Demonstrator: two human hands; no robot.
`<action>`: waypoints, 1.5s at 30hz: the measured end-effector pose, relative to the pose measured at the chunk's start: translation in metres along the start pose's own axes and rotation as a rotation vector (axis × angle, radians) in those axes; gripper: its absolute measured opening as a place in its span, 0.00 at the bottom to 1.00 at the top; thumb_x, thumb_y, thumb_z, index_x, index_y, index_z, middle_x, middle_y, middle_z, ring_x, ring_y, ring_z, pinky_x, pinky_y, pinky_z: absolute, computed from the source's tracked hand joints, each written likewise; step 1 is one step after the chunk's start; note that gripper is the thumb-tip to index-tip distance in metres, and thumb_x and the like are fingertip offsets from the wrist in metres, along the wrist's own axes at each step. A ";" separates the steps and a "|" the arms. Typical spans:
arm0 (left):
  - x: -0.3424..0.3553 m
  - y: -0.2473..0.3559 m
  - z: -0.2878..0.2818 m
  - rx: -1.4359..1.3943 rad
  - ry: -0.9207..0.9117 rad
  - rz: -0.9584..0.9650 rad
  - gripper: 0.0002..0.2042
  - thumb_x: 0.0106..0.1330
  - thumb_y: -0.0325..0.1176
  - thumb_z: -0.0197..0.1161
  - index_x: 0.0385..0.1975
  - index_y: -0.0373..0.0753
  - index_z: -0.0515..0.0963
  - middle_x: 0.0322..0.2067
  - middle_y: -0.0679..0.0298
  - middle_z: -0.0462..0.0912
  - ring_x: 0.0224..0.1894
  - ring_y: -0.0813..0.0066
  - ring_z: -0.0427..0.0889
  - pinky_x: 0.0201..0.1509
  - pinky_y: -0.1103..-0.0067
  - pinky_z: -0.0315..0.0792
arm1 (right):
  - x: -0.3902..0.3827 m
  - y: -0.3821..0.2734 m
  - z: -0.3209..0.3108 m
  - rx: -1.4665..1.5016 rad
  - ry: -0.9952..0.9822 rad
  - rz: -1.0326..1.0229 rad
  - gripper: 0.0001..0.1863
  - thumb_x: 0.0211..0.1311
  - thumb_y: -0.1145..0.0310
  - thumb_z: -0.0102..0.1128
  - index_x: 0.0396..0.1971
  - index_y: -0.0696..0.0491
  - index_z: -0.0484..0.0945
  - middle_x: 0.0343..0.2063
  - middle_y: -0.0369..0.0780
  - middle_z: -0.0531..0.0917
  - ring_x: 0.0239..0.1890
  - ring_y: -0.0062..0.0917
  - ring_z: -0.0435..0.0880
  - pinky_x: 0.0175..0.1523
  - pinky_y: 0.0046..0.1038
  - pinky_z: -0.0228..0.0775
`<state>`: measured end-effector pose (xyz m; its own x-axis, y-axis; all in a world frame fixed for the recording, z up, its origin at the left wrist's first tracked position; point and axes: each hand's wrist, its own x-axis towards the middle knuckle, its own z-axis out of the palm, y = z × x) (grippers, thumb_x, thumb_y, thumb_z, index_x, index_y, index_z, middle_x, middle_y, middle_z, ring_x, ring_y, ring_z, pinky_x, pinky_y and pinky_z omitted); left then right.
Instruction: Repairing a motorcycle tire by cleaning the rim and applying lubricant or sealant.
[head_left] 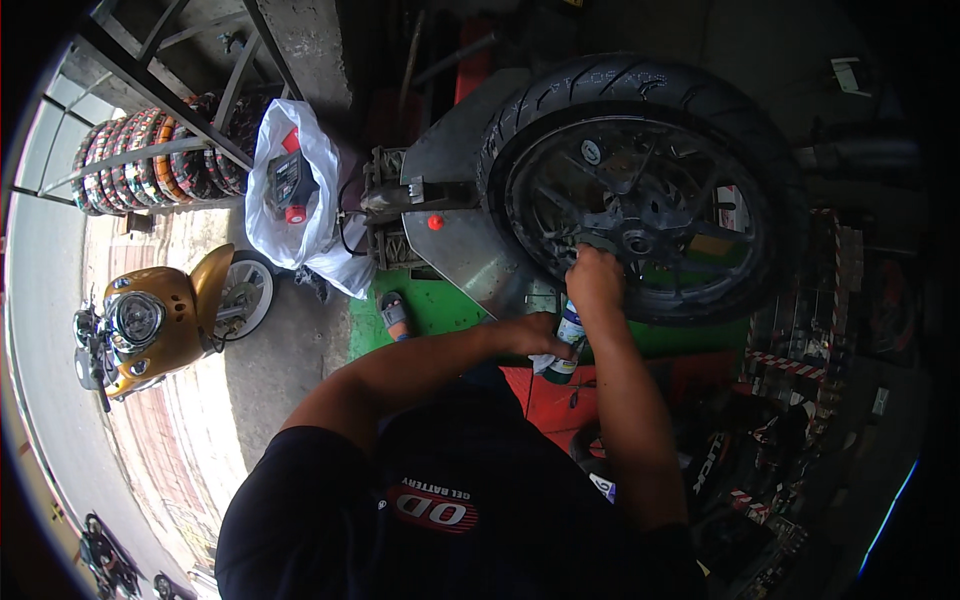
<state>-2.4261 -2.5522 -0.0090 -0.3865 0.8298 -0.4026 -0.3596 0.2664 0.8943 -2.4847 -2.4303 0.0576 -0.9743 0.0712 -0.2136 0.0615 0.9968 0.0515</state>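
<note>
A motorcycle wheel with a black tyre [770, 160] lies flat on a grey metal tyre-changer table [470, 270]. My left hand [535, 335] is wrapped round a blue, white and green can [564, 368], below the near side of the wheel. A white cloth or tissue [543, 362] shows beside the can under that hand. My right hand [597, 285] reaches in over the near rim toward the dark spokes [570, 205], its fingers closed by the hub. What they hold, if anything, is hidden. A round pale sticker [591, 151] sits inside the rim.
A white plastic bag [265, 215] with a dark and red container [292, 185] stands left of the machine. Beyond are a rack of tyres [150, 160] and a gold scooter [150, 320]. A red panel [540, 405] lies below my hands. Shelves of packaged goods [790, 330] stand at the right.
</note>
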 end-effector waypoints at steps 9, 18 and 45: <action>0.019 -0.015 0.001 0.016 0.035 0.055 0.37 0.55 0.58 0.70 0.55 0.31 0.78 0.47 0.48 0.86 0.51 0.57 0.85 0.59 0.68 0.75 | 0.007 -0.007 -0.001 -0.057 -0.024 0.029 0.16 0.54 0.71 0.64 0.44 0.52 0.85 0.43 0.49 0.86 0.47 0.48 0.86 0.52 0.46 0.80; 0.023 -0.010 0.013 -0.192 0.031 0.077 0.36 0.56 0.57 0.71 0.53 0.31 0.79 0.47 0.51 0.86 0.49 0.61 0.85 0.56 0.69 0.76 | 0.015 -0.006 0.007 -0.137 -0.029 -0.030 0.12 0.60 0.71 0.58 0.41 0.53 0.85 0.42 0.49 0.86 0.46 0.48 0.86 0.51 0.47 0.79; 0.029 -0.016 0.041 -0.632 -0.014 0.150 0.30 0.58 0.52 0.72 0.50 0.30 0.80 0.44 0.55 0.87 0.43 0.67 0.86 0.49 0.71 0.77 | -0.011 0.004 -0.026 0.164 -0.048 -0.140 0.25 0.69 0.53 0.59 0.57 0.55 0.78 0.50 0.57 0.83 0.54 0.54 0.81 0.59 0.48 0.74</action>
<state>-2.3966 -2.5121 -0.0273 -0.4622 0.8428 -0.2758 -0.7347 -0.1898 0.6513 -2.4793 -2.4277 0.0854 -0.9647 -0.0710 -0.2538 -0.0360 0.9895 -0.1401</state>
